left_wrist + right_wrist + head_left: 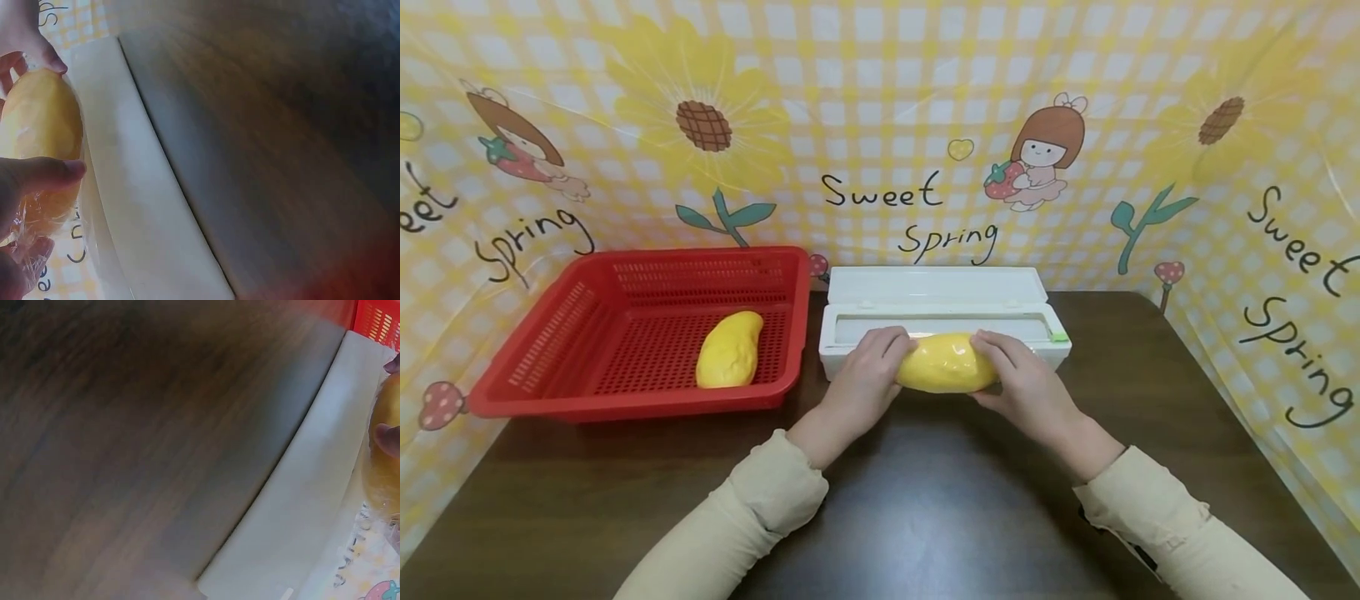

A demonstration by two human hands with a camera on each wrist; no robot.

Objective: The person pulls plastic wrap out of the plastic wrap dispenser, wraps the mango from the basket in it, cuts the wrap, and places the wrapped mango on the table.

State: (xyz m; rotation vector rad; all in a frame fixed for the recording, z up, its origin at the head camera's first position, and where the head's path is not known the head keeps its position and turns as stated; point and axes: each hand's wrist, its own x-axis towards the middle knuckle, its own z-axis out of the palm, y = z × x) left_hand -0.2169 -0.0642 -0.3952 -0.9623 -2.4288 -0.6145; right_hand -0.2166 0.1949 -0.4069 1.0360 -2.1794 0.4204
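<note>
White box (936, 310): lid (936, 285) up, green tab (1058, 337) on right
Left hand (868, 362): holds one end of a yellow mango (946, 365) at the box's near side
Right hand (1028, 382): holds the other end
Red basket (640, 407): left of the box, second mango (727, 350) inside

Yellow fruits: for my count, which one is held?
The fruit by the box, in left hand and right hand; the other fruit lies in the basket.

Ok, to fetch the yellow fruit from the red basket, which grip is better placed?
Probably the left grip: it is nearer the red basket and the yellow fruit inside. Both it and the right grip hold the wrapped fruit, so it should let go first.
</note>
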